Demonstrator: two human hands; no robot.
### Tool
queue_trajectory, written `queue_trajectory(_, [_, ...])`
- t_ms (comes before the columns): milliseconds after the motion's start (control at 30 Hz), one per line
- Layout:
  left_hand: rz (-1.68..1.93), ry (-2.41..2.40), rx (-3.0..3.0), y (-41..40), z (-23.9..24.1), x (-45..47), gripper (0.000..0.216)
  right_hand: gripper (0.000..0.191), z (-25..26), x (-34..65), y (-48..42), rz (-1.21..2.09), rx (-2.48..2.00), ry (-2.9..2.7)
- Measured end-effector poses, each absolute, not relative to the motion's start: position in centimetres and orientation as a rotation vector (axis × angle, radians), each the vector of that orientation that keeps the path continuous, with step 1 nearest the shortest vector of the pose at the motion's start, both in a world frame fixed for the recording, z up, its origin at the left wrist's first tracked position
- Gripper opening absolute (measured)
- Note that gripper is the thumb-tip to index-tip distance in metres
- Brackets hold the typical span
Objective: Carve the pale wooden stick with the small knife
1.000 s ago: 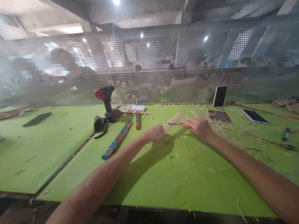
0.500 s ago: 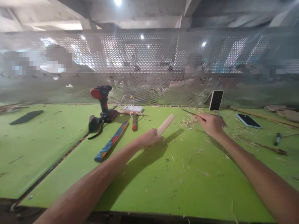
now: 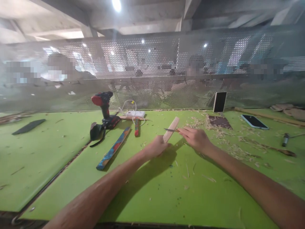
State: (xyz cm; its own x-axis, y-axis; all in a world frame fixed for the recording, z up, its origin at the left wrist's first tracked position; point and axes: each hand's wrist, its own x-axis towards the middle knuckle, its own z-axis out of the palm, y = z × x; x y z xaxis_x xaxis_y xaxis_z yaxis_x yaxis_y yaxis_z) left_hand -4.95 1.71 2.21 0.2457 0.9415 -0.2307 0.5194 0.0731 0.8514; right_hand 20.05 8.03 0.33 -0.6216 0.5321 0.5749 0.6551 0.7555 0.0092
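My left hand (image 3: pixel 156 147) is closed round the near end of a pale wooden stick (image 3: pixel 171 128), which slants up and away over the green table (image 3: pixel 166 187). My right hand (image 3: pixel 194 137) grips a small knife (image 3: pixel 170 129); its blade lies across the stick near the middle. Both arms reach forward from the bottom of the view. Fine wood shavings (image 3: pixel 202 122) lie scattered on the table just beyond and right of my hands.
A red and black cordless drill (image 3: pixel 103 109) stands at left, beside a colourful painted strip (image 3: pixel 114 148) and a shorter one (image 3: pixel 136 126). A white power bank with cable (image 3: pixel 135 113), an upright phone (image 3: pixel 219 101), a flat phone (image 3: pixel 254 121) and a perforated metal screen (image 3: pixel 152 70) lie behind.
My right hand, which had swung out to the right with the knife away from the stick half a second ago, has come back and the blade rests on the stick again.
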Motion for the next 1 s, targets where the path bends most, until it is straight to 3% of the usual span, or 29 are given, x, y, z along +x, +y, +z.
queue_trajectory(267, [0.54,1.488,1.593,1.1,2.7,-4.4,0.01,0.043,1.2,22.6,9.4,-0.305,-0.989,-2.274])
queue_trajectory(633, [0.505,1.458,1.604,1.0,2.7,-4.3,0.017,0.045,0.2,21.1,8.3,-0.278,-0.806,-2.436])
queue_trajectory(1000, [0.398,1.571,1.679,0.2,3.9,-4.3,0.004,0.046,0.2,24.9,10.8,-0.238,-1.055,-2.301])
